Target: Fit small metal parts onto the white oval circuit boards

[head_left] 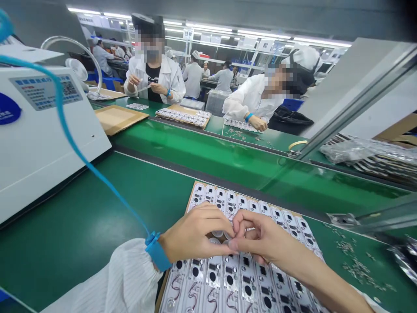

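The person's left hand [198, 230] and right hand [260, 234] meet above the flat array of white, rounded circuit boards with black square chips and black discs [230, 280]. The left hand's grip is arched, thumb and forefinger bowed well apart along their length with the tips close to the right hand's; the right hand's grip is narrow, its thumb and fingers bent together. Whether either one pinches a small part cannot be told, as the fingers hide the spot. Beneath the hands, clear round plastic discs [215, 240] show within the array. The array lies on a sheet of brown cardboard [189, 201], whose edge shows along its side, on the dark green tabletop [81, 234]. Tiny scattered silvery metal parts [358, 267] lie to the right of the array. Beyond the array, past a clear green-tinted panel [195, 145], a brown cardboard tray [206, 123] carries more white boards [184, 116], and a shallow tan cardboard tray [120, 117] sits farther left. Also beyond the array stands a greyish translucent plastic bin [218, 103]; its contents are too unclear to tell. A bright blue wrist strap [158, 253] circles the left wrist, just beside the array.
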A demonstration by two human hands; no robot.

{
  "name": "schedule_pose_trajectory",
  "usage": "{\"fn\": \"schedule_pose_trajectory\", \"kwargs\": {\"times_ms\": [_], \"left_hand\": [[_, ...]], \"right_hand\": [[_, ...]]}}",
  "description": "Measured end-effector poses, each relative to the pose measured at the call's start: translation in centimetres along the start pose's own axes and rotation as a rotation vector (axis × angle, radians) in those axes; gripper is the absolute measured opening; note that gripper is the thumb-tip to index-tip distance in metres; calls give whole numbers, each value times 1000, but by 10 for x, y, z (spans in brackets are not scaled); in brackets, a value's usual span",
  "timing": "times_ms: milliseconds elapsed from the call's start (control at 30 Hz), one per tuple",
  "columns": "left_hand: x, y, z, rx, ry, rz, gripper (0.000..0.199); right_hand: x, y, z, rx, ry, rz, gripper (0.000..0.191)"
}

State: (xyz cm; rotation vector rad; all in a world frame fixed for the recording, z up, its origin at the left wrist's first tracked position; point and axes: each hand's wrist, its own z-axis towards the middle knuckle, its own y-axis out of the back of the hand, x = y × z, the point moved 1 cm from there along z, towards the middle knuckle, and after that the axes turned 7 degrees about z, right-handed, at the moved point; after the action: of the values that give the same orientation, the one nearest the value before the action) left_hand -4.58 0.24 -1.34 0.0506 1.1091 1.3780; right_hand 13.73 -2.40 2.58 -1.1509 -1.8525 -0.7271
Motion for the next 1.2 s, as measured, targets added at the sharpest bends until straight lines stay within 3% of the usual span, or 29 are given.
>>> {"fn": "schedule_pose_trajectory", "kwargs": {"times_ms": [267,367,567,633,700,800,900,1033,1100,1200], "left_hand": [[-6,-3,-2,-113,63,-283,14],[-8,-7,-2,-101,129,-369,10],[-6,-13,-2,-12,463,-718,18],[-3,-11,-1,-1,577,-831,20],[0,-8,1,-6,715,-951,24],[3,-5,4,-31,856,-1124,30],[5,-5,5,-111,882,-1241,32],[6,-8,5,-178,844,-1323,33],[6,-9,5,-159,830,-1326,34],[8,-4,4,-148,816,-1189,34]], "right_hand": [[4,12,-2,129,-134,112,41],[0,15,-2,180,-152,149,39],[-9,19,0,200,-136,168,48],[-8,18,-1,112,-41,117,49],[-5,14,-2,-54,129,-3,44],[2,4,-4,-313,411,-321,28],[7,-5,-1,-464,679,-666,23],[8,-7,5,-564,1075,-976,16],[6,-5,6,-590,1180,-1113,12],[5,-1,5,-606,1194,-1221,11]]}}
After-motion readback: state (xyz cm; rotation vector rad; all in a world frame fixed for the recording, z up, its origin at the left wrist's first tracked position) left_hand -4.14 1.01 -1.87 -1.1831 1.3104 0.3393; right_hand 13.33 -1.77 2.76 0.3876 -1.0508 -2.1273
